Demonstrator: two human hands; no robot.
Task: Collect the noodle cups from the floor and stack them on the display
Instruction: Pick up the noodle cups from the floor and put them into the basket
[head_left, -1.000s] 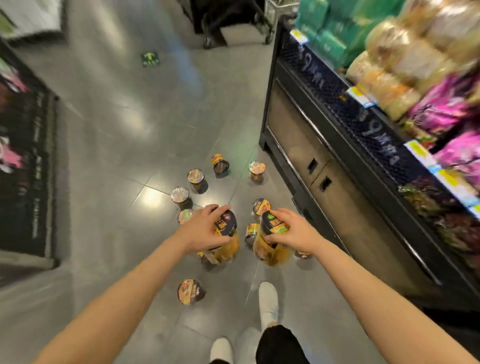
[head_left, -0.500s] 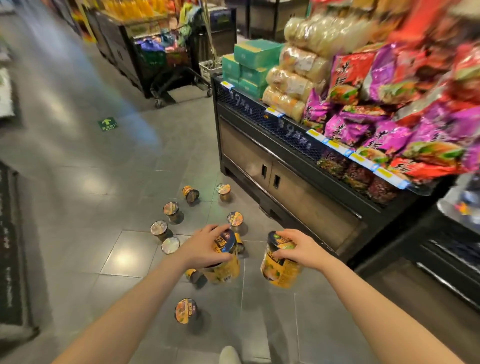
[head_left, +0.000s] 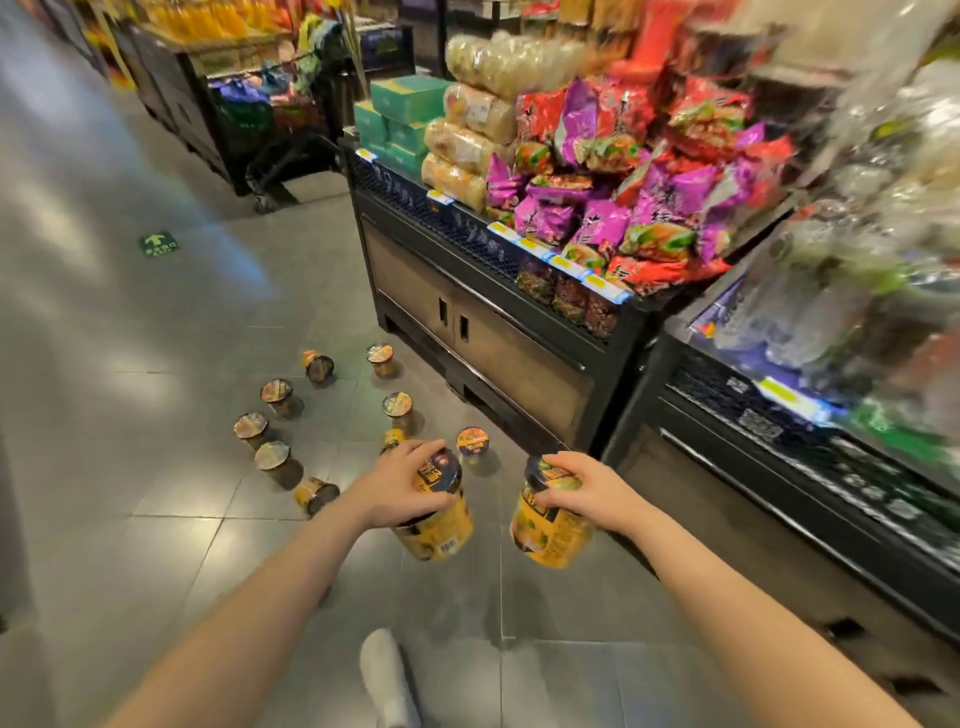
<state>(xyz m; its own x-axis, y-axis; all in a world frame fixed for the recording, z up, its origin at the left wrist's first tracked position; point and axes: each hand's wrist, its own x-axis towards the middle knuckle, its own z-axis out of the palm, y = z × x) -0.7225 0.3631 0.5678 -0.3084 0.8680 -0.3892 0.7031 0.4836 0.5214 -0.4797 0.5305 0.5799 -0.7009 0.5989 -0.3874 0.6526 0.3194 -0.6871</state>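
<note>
Two noodle cups (head_left: 439, 519), seemingly one per hand (head_left: 400, 486).

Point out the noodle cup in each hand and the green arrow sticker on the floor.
Left hand's noodle cup (head_left: 439, 525): head view, on its yellow side wall.
Right hand's noodle cup (head_left: 550, 535): head view, on its yellow side wall.
Green arrow sticker (head_left: 159, 243): head view, on its middle.

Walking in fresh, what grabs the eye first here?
Two yellow noodle cups, one gripped by the left hand, one by the right hand, low in the middle. Behind them, more cups on the floor dot the grey tiles. To the right, purple and red snack bags heap on a black display.
</note>
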